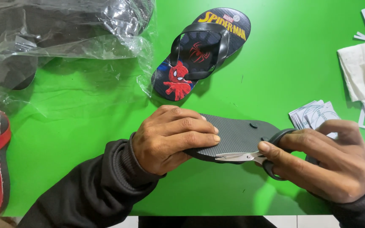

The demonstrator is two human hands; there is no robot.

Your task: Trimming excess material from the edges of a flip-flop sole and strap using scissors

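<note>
A grey ribbed sandal sole (237,135) is held sole-up just above the green table (292,63), clasped at one end by the left hand (170,137). Small scissors (250,157), gripped in the closed right hand (326,162), are laid against its near edge, blades nearly shut. How much edge has been trimmed cannot be told. A finished printed flip-flop (201,52) lies beyond; bagged soles (64,25) sit at the far left.
</note>
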